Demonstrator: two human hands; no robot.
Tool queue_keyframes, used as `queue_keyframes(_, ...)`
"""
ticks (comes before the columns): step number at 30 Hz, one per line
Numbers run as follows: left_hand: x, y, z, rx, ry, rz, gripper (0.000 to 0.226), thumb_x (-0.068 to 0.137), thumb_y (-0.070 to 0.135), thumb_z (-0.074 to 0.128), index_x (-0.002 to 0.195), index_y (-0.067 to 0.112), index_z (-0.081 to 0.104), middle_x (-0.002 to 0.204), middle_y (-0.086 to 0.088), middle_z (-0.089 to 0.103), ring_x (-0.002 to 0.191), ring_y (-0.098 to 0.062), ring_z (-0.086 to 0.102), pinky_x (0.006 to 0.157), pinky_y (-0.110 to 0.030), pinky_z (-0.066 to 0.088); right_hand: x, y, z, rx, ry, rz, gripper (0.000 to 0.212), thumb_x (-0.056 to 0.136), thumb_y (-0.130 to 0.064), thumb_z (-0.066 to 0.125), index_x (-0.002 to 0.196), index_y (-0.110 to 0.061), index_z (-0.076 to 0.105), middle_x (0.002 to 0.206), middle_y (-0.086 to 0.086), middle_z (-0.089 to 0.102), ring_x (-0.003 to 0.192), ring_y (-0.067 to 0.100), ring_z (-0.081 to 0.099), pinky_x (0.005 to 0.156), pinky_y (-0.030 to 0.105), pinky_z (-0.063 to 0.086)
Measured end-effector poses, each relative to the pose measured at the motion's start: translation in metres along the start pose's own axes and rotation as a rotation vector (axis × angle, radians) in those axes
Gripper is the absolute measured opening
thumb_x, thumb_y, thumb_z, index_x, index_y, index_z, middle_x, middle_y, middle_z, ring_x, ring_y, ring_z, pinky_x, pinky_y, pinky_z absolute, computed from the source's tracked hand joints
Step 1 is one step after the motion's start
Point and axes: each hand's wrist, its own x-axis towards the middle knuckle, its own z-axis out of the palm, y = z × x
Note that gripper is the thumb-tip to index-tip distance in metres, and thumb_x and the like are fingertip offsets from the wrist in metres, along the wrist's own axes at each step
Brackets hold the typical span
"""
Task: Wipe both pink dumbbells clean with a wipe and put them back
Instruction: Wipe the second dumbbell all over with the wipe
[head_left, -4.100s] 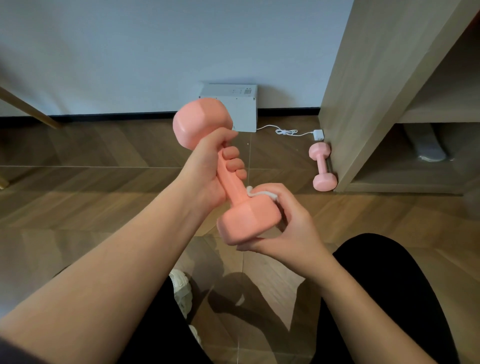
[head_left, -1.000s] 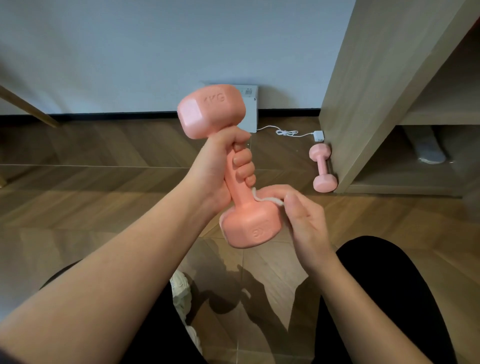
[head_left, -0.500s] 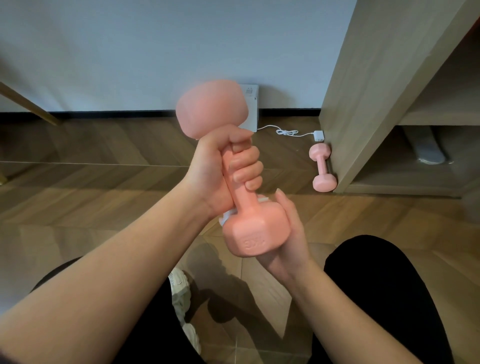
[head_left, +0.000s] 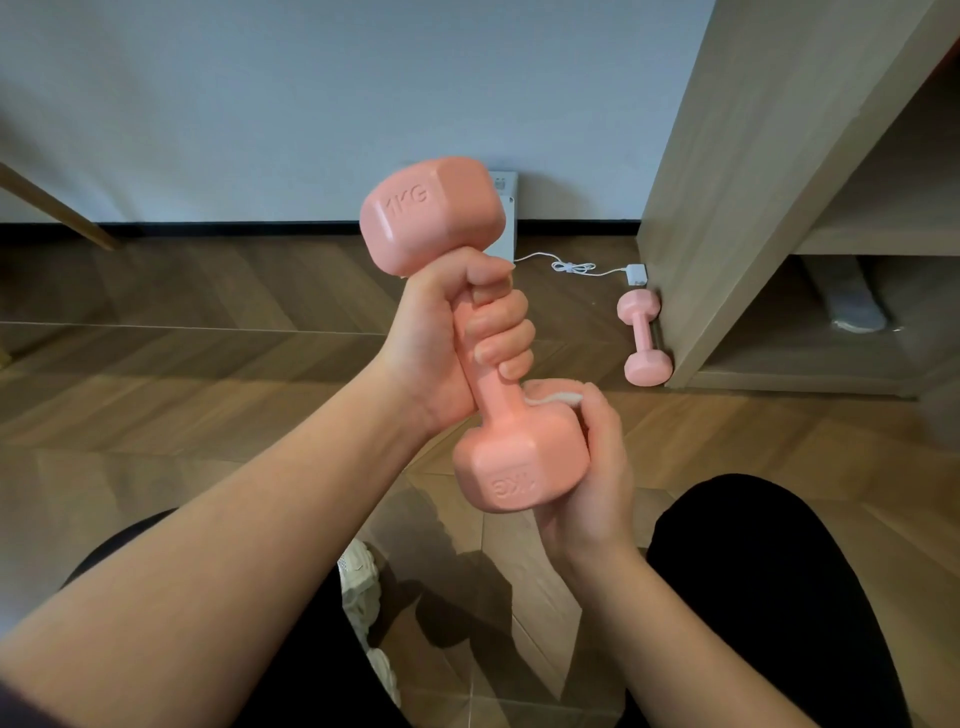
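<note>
A pink dumbbell (head_left: 434, 215) marked 1KG is held nearly upright in front of me, my left hand (head_left: 457, 343) wrapped around its handle. My right hand (head_left: 597, 478) cups the lower head (head_left: 519, 462) from the right and underneath, pressing a white wipe (head_left: 558, 398) against the head's upper shoulder; most of the wipe is hidden by the fingers. The second pink dumbbell (head_left: 644, 338) lies on the wooden floor against the foot of the shelf unit.
A wooden shelf unit (head_left: 753, 182) stands at the right with a grey slipper (head_left: 852, 306) in its bottom bay. A white box (head_left: 501, 218) sits at the wall with a white cable and plug (head_left: 636, 274). My knees in black trousers and a white shoe (head_left: 358, 582) are below.
The dumbbell has turned in my left hand, its 1KG face showing again. My right hand slid from under the lower head round to its right side, bringing the wipe onto the top.
</note>
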Motion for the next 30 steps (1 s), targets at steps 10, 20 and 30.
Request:
queue_keyframes(10, -0.001, 0.002, 0.001, -0.041, -0.001, 0.072, 0.030, 0.072, 0.017, 0.046, 0.046, 0.021, 0.031, 0.038, 0.006, 0.025, 0.032, -0.012, 0.023, 0.039, -0.021, 0.027, 0.004, -0.007, 0.013, 0.357, 0.025, 0.495, 0.051, 0.090, -0.053, 0.047, 0.082, -0.008, 0.071, 0.082, 0.019, 0.066, 0.068, 0.030, 0.066, 0.064, 0.034, 0.053)
queue_keyframes(20, 0.007, -0.005, -0.002, -0.061, 0.207, -0.112, 0.019, 0.076, 0.021, 0.067, 0.078, 0.013, 0.050, 0.066, -0.005, 0.052, 0.059, -0.021, 0.055, 0.069, -0.035, 0.054, 0.023, -0.024, -0.005, 0.008, 0.132, -0.184, 0.059, 0.098, -0.025, 0.024, 0.059, -0.016, 0.067, 0.063, -0.008, 0.062, 0.065, 0.009, 0.061, 0.068, 0.025, 0.048)
queue_keyframes(30, 0.015, -0.010, 0.002, -0.155, 0.427, 0.013, 0.043, 0.088, 0.017, 0.061, 0.051, 0.020, 0.039, 0.043, 0.006, 0.026, 0.035, -0.011, 0.025, 0.039, -0.019, 0.031, 0.029, -0.014, 0.000, 0.212, 0.136, 0.193, 0.065, 0.095, -0.054, 0.033, 0.050, -0.014, 0.057, 0.065, 0.006, 0.057, 0.063, 0.018, 0.059, 0.070, 0.033, 0.047)
